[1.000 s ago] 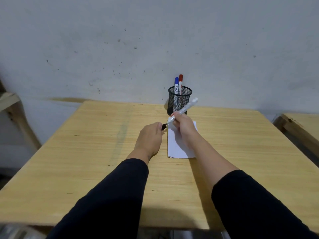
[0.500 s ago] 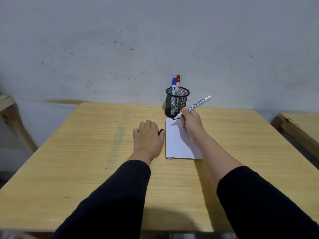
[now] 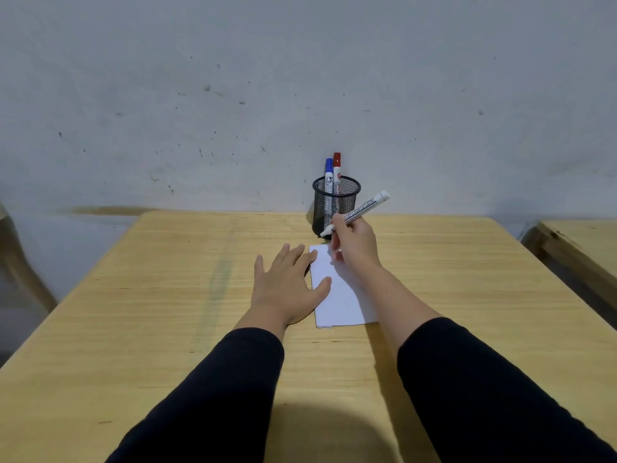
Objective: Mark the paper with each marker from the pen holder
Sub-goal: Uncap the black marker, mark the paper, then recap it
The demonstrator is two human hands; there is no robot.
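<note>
A white sheet of paper (image 3: pixel 340 305) lies on the wooden table (image 3: pixel 167 295), just in front of a black mesh pen holder (image 3: pixel 347 198). A blue-capped marker (image 3: pixel 329 167) and a red-capped marker (image 3: pixel 337 160) stand in the holder. My right hand (image 3: pixel 355 243) grips an uncapped white marker (image 3: pixel 364 207), with its dark tip pointing down-left just above the paper's far edge. My left hand (image 3: pixel 287 289) lies flat with fingers spread, its thumb on the paper's left edge. A small dark piece, probably the cap (image 3: pixel 306 271), peeks out beneath its index finger.
The holder stands at the table's far edge against a grey wall. Another wooden table (image 3: pixel 581 238) stands to the right across a narrow gap. Part of a wooden frame (image 3: pixel 20 262) shows at far left.
My hands pulled the cap off the marker. The left hand went down and flattened beside the paper, while the right hand swung the marker toward the paper's far edge.
</note>
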